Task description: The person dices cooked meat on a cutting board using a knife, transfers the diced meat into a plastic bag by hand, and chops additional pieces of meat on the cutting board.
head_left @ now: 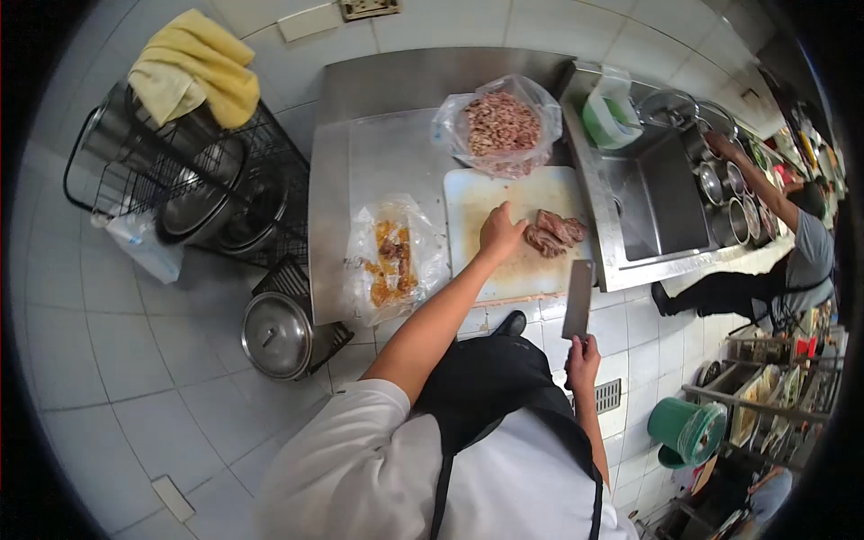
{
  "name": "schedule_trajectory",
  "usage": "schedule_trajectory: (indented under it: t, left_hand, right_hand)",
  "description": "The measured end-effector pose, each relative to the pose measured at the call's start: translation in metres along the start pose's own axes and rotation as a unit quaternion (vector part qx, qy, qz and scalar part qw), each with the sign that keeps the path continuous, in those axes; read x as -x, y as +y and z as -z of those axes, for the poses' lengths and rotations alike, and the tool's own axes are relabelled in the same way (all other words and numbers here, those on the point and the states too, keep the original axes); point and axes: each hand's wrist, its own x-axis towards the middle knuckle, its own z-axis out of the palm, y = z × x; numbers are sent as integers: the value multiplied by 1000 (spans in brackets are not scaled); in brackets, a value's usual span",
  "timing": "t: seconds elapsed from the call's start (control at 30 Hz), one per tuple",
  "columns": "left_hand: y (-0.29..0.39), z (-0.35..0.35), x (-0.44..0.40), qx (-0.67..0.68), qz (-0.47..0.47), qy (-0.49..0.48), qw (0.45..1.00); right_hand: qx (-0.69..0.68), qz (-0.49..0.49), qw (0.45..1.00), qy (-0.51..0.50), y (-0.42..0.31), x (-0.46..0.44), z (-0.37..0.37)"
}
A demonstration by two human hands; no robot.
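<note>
My left hand (502, 231) is over the white cutting board (468, 270), just left of a piece of raw meat (553, 233). Its fingers are apart and hold nothing. In my right hand (583, 360) is a cleaver (578, 301), gripped by the handle in front of the counter's edge, blade pointing away from me. Behind the board a clear plastic bag (445, 121) stands open, full of chopped meat (504, 124). Left of the board lies another plastic bag (423, 243) with orange-brown marinade and small dark pieces (393, 261) on it.
To the right is a steel sink (661, 202), with a green-and-white container (612, 117) at its corner. Metal pots (731, 220) line its far side, where another person (805, 238) reaches in. A wire rack (216, 180) holds pots at left. A green bucket (679, 427) stands on the floor.
</note>
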Motion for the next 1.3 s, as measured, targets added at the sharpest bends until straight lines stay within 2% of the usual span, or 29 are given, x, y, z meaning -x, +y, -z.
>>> schedule_trajectory:
  t: [0.1, 0.17, 0.23, 0.33, 0.43, 0.53, 0.63, 0.73, 0.8, 0.93, 0.97, 1.03, 1.07, 1.17, 1.27, 1.3]
  left_hand:
    - [-9, 84, 20, -30, -53, -26, 998]
    - [-37, 137, 35, -98, -38, 38, 994]
    - [-106, 167, 44, -184, -59, 114, 975]
    - [-155, 208, 53, -275, -70, 43, 958]
    - [-169, 217, 54, -236, -52, -59, 969]
    - [-182, 217, 39, -230, 5, -102, 968]
    - [-173, 227, 31, -182, 26, -42, 982]
    - [-158, 244, 33, -57, 59, -47, 995]
    - [-155, 246, 33, 54, 61, -48, 996]
    - [-140, 239, 32, 213, 77, -81, 971]
    - [-132, 233, 31, 198, 77, -98, 972]
    - [-115, 207, 30, 170, 76, -135, 973]
    - [-115, 182, 30, 174, 68, -150, 971]
    - [-55, 120, 35, 31, -32, -166, 985]
    - [-30, 61, 40, -97, -50, -187, 976]
    - [-26, 56, 43, -100, -56, -181, 977]
  right_hand:
    - [-50, -21, 998, 20, 20, 7, 7]
    - [-69, -43, 996, 30, 30, 12, 8]
    - [-64, -50, 996, 24, 40, 14, 10]
    - [-83, -55, 995, 8, 51, 11, 6]
    - [-41, -30, 999, -16, 45, 2, 2]
    - [1, -5, 1000, -28, 19, -5, -6]
    - [39, 31, 998, -39, -2, -8, -11]
    - [78, 82, 993, -36, -1, -8, -14]
    - [105, 120, 987, -33, 1, -8, -15]
    - [118, 124, 985, -31, 1, -2, -12]
    - [115, 106, 987, -36, 1, -1, -10]
    - [129, 145, 981, -24, 9, -4, -10]
    - [123, 118, 985, -29, 16, -6, -11]
    - [133, 135, 981, -27, -2, -9, -16]
    - [161, 161, 974, -19, -31, -12, -26]
    - [177, 168, 970, -21, -33, -15, -30]
